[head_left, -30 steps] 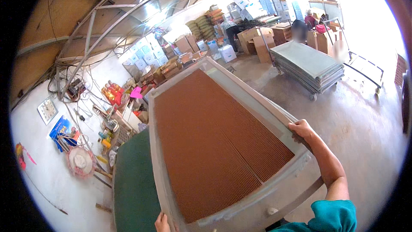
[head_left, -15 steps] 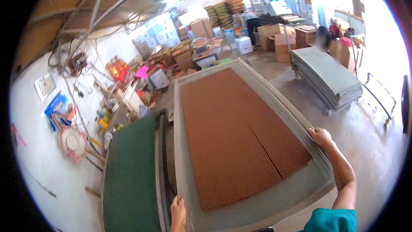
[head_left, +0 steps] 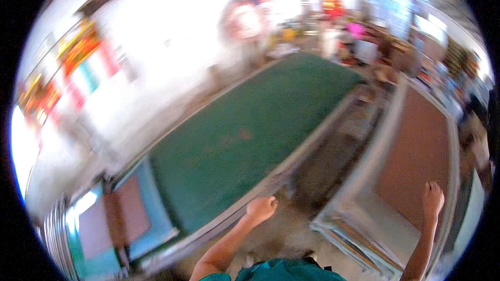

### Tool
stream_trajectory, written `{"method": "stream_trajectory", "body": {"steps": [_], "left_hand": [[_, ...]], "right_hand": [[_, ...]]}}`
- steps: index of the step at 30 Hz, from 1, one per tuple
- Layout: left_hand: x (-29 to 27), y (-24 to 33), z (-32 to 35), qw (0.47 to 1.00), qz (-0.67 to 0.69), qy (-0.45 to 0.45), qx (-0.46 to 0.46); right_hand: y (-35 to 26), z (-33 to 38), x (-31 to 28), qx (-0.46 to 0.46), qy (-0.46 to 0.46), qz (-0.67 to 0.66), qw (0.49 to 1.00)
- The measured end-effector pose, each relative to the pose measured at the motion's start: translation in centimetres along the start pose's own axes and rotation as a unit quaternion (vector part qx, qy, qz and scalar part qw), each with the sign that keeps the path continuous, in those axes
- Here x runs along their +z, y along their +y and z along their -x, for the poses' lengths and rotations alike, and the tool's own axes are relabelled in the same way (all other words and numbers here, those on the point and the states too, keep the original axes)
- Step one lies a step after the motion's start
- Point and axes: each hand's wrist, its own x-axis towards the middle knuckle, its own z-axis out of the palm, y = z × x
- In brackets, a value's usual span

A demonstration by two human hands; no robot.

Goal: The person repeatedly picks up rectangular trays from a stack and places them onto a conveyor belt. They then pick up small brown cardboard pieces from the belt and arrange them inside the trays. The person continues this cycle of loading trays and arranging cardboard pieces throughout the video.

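Note:
My left hand [head_left: 262, 208] hangs in the air beside the near edge of a long green-topped table [head_left: 255, 130], its fingers curled in with nothing visible in them. To the right, my right hand [head_left: 433, 198] is closed too, above a brown ribbed sheet [head_left: 416, 148] and apart from the frame's rim as far as the blur shows. The sheet lies on a pale framed screen [head_left: 359, 198], which rests on a stack of similar panels [head_left: 354, 244].
At the lower left, blue-edged framed panels [head_left: 161, 218] stand with brown sheets on them. A white wall [head_left: 166, 57] runs behind the green table. Cluttered goods and boxes [head_left: 385, 52] fill the back right. Bare floor [head_left: 281, 229] shows between table and stack.
My view has swung left, bringing the green table to the middle. Both hands have let go of the framed screen, which now lies at the right on the stack.

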Motion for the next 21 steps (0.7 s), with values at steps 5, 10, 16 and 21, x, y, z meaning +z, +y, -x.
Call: {"method": "stream_trajectory", "body": {"steps": [5, 10, 16, 21], "left_hand": [[6.2, -18.2, 11.2, 0.984, 0.044, -0.045, -0.164], [20.4, -32.3, 26.9, 0.937, 0.113, -0.045, -0.327], [27.0, -30.9, 41.7, 0.377, 0.623, 0.134, -0.672], [32.4, -26.5, 48.6, 0.262, 0.693, 0.181, -0.646]], "right_hand": [[-17.8, 2.7, 0.6, -0.158, -0.005, -0.129, 0.979], [-37.6, 7.3, 0.3, -0.318, -0.109, -0.212, 0.918], [-50.2, 17.1, 6.2, -0.507, -0.297, -0.158, 0.794], [-56.7, 24.9, 13.5, -0.581, -0.523, 0.039, 0.623]]}}
